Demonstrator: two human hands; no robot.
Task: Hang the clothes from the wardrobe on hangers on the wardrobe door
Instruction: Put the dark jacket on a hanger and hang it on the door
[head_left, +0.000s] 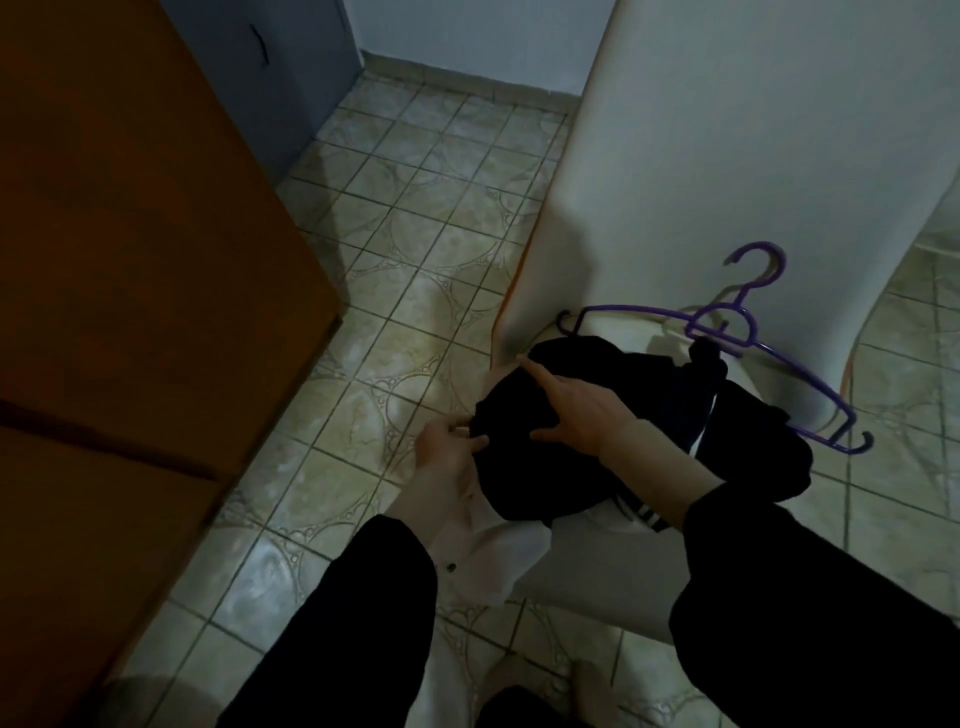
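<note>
The brown wardrobe (130, 312) stands well left of both hands, tiled floor (415, 218) open between. The black garment (571, 441), soft, limp and likely light, lies bunched on a white chair (701, 182); best taken at its edges. Left hand (449, 447) pinches its hem; right hand (576, 410) rests flat on top, fingers straight. Purple hanger (727, 332) lies just beyond.

Dim light swallows the black garment (524, 426) into one dark mass, it covers the purple hanger (727, 325) in the middle, and the wooden wardrobe (130, 260) runs off the left edge.
</note>
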